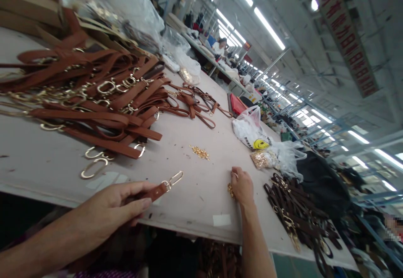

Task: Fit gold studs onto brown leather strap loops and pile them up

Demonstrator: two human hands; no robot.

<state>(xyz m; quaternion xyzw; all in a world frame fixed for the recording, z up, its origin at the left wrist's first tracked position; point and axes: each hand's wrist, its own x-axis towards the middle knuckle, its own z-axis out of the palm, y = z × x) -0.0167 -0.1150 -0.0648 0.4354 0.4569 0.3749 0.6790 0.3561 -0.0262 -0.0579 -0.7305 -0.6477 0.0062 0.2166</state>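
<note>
My left hand [122, 204] is closed around the end of a brown leather strap [156, 192], thumb on top. A gold clasp [176, 179] hangs from a ring at the strap's tip and points away to the right. Further right, my right hand [243, 185] rests low over the table with its fingers pinched together. Small gold metal pieces [231, 190] lie beside and partly under it. Whatever is between those fingertips is too small to make out. Another little heap of gold pieces [200, 152] lies on the table between and beyond my hands.
A large pile of brown straps [103, 93] with gold hardware covers the left of the table [189, 202]. Dark brown straps [299, 211] lie at the right, near a black bag [324, 181]. Plastic bags [252, 129] stand behind. A person [219, 47] sits far back.
</note>
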